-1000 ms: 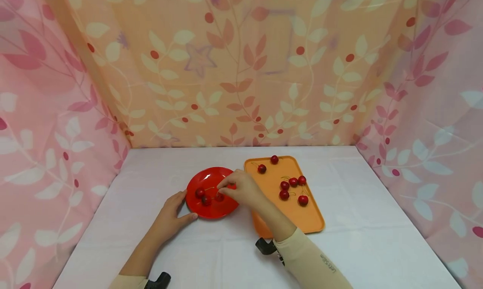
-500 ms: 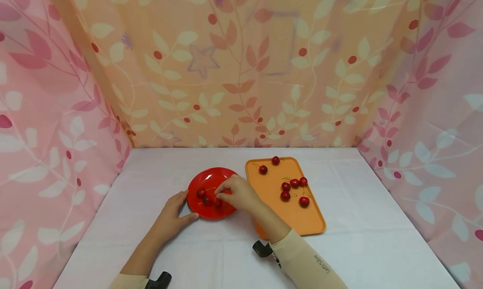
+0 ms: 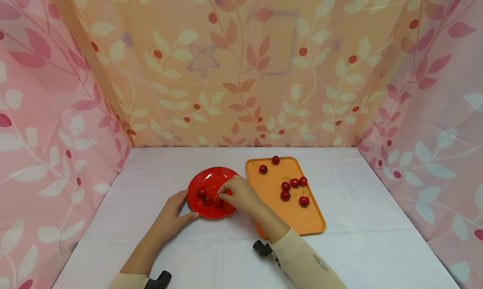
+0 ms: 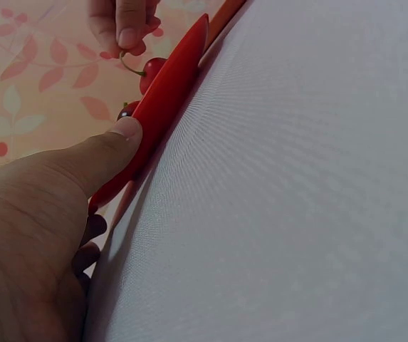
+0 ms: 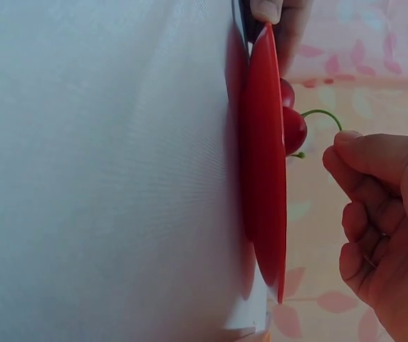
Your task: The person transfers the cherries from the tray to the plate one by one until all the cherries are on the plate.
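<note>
A red plate [image 3: 213, 211] stands on the white table, with cherries on it. My left hand [image 3: 171, 220] holds the plate at its near left edge; in the left wrist view the thumb [image 4: 111, 153] lies on the rim. Over the plate's right half, my right hand [image 3: 241, 194] pinches the green stem [image 5: 322, 112] of a cherry [image 5: 295, 130] between thumb and forefinger. That cherry hangs low, close against the plate's upper face. Beside it are two more cherries, one of them [image 3: 201, 192] farther left with its stem pointing right.
Right of the plate lies an orange tray [image 3: 294, 220] bearing several cherries, two near its far end and a cluster [image 3: 290, 184] toward its right side. My right forearm crosses the tray's near left corner. Patterned cloth [image 3: 241, 71] walls in the table at the back and sides.
My right hand has shifted slightly left and lower over the plate, still pinching the cherry's stem. The left hand keeps its place at the rim.
</note>
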Demonstrator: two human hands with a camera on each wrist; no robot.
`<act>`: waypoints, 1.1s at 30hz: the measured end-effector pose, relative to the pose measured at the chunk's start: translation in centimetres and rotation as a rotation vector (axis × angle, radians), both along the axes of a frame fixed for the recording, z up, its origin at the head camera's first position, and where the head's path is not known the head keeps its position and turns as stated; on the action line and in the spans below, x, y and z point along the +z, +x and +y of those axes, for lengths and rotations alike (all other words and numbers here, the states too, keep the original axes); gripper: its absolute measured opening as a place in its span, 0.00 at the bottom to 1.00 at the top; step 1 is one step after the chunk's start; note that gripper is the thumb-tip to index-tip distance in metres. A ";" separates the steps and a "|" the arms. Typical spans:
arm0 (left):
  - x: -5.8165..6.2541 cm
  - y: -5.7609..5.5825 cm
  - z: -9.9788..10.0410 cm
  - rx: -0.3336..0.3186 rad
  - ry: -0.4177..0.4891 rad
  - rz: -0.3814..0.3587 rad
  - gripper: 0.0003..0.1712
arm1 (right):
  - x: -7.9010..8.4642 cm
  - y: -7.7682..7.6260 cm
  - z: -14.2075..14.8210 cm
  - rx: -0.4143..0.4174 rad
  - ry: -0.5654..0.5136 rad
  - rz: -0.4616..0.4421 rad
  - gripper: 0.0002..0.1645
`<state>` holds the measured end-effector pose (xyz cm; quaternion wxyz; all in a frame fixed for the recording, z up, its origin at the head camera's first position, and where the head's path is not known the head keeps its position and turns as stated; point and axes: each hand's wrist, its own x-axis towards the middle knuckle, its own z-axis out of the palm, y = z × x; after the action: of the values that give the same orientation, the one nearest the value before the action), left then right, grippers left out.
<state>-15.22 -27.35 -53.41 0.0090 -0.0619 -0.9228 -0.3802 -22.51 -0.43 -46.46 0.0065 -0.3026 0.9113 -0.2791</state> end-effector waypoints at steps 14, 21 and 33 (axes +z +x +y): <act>0.2 -0.1 0.2 -0.002 -0.003 0.007 0.57 | -0.4 -1.0 0.7 -0.173 0.047 -0.008 0.05; 0.1 0.0 0.1 -0.004 0.000 0.006 0.57 | -0.4 -1.0 1.2 -0.186 0.049 -0.049 0.05; 0.2 0.0 0.1 -0.014 -0.011 0.010 0.57 | -0.3 -1.1 2.3 -0.148 0.042 -0.077 0.05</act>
<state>-15.23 -27.25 -53.22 0.0106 -0.0701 -0.9243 -0.3751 -23.65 1.86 -46.71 0.0272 -0.2232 0.9359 -0.2712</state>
